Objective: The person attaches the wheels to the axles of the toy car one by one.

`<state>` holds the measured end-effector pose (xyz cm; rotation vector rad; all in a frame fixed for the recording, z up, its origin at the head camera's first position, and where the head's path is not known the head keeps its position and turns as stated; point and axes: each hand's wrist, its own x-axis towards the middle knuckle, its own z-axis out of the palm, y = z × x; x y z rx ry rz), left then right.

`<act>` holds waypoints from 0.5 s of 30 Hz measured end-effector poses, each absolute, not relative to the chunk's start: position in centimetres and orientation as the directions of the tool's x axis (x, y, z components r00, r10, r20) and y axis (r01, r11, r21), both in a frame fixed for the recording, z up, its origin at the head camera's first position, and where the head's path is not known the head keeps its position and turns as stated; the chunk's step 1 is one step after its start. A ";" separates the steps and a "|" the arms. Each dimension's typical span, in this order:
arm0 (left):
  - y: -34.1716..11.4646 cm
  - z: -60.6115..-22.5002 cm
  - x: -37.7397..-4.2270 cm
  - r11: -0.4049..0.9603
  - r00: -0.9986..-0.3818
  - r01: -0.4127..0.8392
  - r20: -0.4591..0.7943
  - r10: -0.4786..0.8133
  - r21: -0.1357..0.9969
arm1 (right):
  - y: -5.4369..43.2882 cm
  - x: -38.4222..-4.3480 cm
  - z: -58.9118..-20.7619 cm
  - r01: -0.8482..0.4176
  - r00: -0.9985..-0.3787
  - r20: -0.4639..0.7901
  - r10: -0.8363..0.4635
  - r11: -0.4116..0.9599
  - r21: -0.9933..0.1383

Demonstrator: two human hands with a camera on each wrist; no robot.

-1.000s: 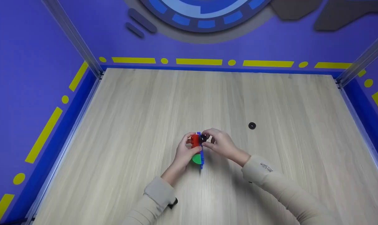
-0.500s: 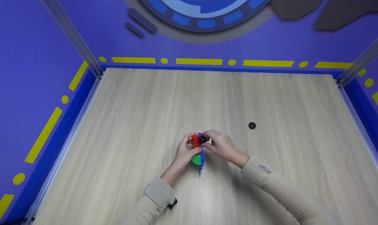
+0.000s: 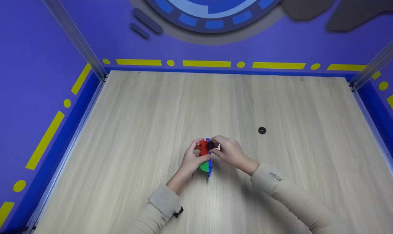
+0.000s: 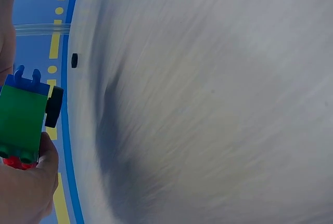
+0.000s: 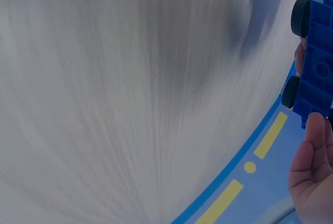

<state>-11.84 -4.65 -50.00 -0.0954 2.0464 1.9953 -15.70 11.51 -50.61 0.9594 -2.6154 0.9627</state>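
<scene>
A toy block car is held on edge over the table, its blue wheeled base [image 3: 210,169] turned to the right. Red [image 3: 203,148] and green [image 3: 204,167] blocks sit on that base. My left hand [image 3: 190,162] grips the car by its blocks, thumb near the base. My right hand [image 3: 231,152] pinches a black wheel [image 3: 211,145] against the far end of the base. In the right wrist view the blue underside [image 5: 320,52] shows two black wheels along one side, and the right fingertips [image 5: 315,125] meet its end.
One loose black wheel [image 3: 262,130] lies on the wooden table [image 3: 150,107], to the right beyond the hands. Blue-purple panels [image 3: 199,52] with yellow marks wall the table at the back and sides. A small black object [image 3: 179,212] shows beneath the left cuff.
Both hands stay at the car with only slight shifts. The right hand has moved a little down, still at the wheel; the loose wheel has not moved.
</scene>
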 end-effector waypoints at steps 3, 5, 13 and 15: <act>-4.7 -50.1 -11.8 0.051 -0.958 -0.236 -0.241 0.154 0.970 | 11.5 -15.6 -50.6 -0.639 -0.768 0.389 -0.508 0.579 -0.507; -4.7 -50.1 -11.8 0.065 -0.958 -0.233 -0.240 0.158 0.970 | 11.5 -15.6 -50.7 -0.638 -0.769 0.387 -0.509 0.582 -0.504; -4.8 -50.2 -11.8 0.102 -0.954 -0.227 -0.242 0.176 0.969 | 11.5 -15.4 -50.8 -0.614 -0.788 0.351 -0.506 0.611 -0.499; -4.8 -50.1 -11.8 0.105 -0.953 -0.226 -0.242 0.182 0.968 | 11.5 -15.3 -50.8 -0.607 -0.793 0.341 -0.504 0.617 -0.501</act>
